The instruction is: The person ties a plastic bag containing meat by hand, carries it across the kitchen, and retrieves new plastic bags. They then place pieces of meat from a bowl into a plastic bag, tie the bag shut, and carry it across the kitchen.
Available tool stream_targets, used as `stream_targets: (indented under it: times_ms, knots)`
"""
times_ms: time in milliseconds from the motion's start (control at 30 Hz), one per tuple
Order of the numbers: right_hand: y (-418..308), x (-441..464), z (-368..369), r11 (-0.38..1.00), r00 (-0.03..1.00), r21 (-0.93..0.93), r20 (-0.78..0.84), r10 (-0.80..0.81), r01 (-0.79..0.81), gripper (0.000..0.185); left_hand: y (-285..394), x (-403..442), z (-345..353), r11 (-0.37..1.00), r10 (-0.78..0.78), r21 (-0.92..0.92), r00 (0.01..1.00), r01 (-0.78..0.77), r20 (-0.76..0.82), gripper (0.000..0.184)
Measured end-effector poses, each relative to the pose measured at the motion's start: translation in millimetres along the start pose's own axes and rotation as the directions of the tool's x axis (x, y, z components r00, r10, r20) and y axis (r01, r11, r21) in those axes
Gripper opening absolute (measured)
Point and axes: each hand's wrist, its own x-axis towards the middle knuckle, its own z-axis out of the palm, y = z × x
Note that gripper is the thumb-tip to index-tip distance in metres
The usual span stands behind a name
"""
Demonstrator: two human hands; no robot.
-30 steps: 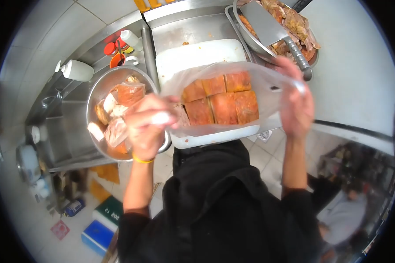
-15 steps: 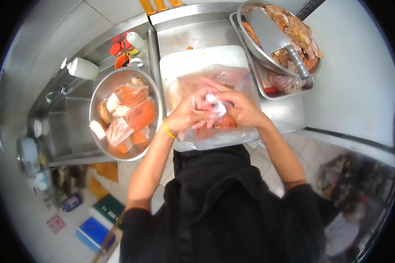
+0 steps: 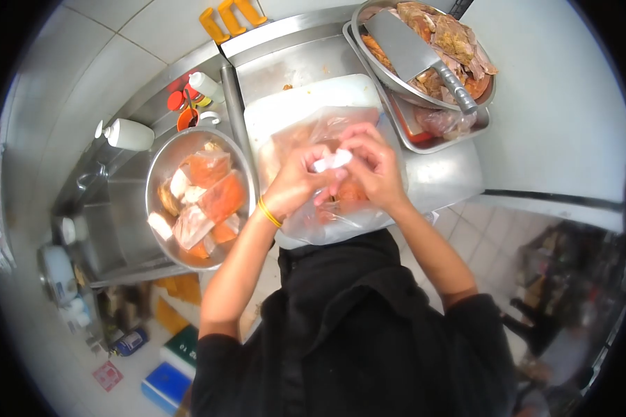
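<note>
Over a large clear plastic bag [image 3: 302, 226], my left hand [image 3: 292, 186] and my right hand [image 3: 379, 174] are close together. Both pinch a small crumpled white piece [image 3: 332, 160], which looks like thin plastic or paper; which, I cannot tell. The fingers are closed around its two ends. Orange-brown pieces, apparently meat [image 3: 352, 192], show through the bag below the hands. Under the bag lies a white cutting board [image 3: 313, 97].
At left stands a steel bowl [image 3: 151, 163] of bagged orange and pale pieces. A cleaver [image 3: 403, 45] rests across a bowl of cooked meat [image 3: 455, 38] at upper right, above a steel tray [image 3: 424, 147]. Bottles [image 3: 206, 87] and an orange cup [image 3: 186, 119] stand upper left.
My hands have drawn slightly apart, and the white piece now stretches sideways between them. My right hand's fingers have curled. The whole view has shifted a little.
</note>
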Motion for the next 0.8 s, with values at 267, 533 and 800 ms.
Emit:
stream_targets:
  times_ms: [267, 533, 800]
  knots:
    - [-10, 21, 6, 0.907, 0.990, -0.408, 0.040, 0.135, -0.107, 0.006, -12, -15, 11, 0.059, 0.692, 0.886, 0.658, -0.460, 0.296, 0.016]
    - [-46, -46, 8, 0.926, 0.971, -0.294, -0.121, 0.209, -0.236, 0.018, -22, -12, -7, 0.752, 0.378, 0.654, 0.868, -0.085, -0.323, 0.031]
    - [-3, -53, 31, 0.876, 0.883, 0.193, -0.078, 0.463, -0.442, 0.023, -24, -17, 0, 0.824, 0.355, 0.544, 0.894, -0.161, -0.273, 0.034]
